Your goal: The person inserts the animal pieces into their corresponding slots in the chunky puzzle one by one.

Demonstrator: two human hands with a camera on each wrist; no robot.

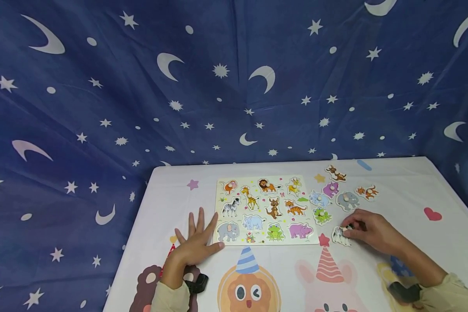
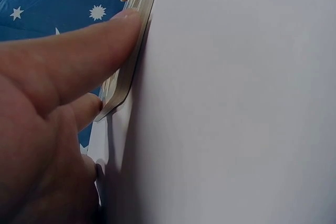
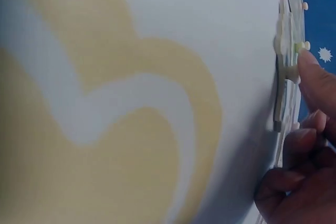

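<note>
A wooden animal puzzle board (image 1: 265, 240) lies flat on the table. My left hand (image 1: 196, 243) is spread at its lower left corner, the thumb (image 2: 100, 45) against the board's edge (image 2: 137, 51) and a fingertip at its side. To the right of the board, my right hand (image 1: 372, 229) pinches a zebra puzzle piece (image 1: 339, 236), partly covered by the fingers. In the right wrist view, the thumb (image 3: 313, 77) is at the knob of the piece (image 3: 280, 77), which is seen edge-on; the other fingers are curled.
Loose knobbed pieces lie right of the board: a frog (image 1: 321, 216), a rhino (image 1: 319, 199), a hippo (image 1: 330, 189), an elephant (image 1: 347, 201), a tiger (image 1: 367, 192) and a kangaroo (image 1: 336, 174). A starry blue cloth (image 1: 234, 86) hangs behind the white printed tablecloth (image 1: 409, 186).
</note>
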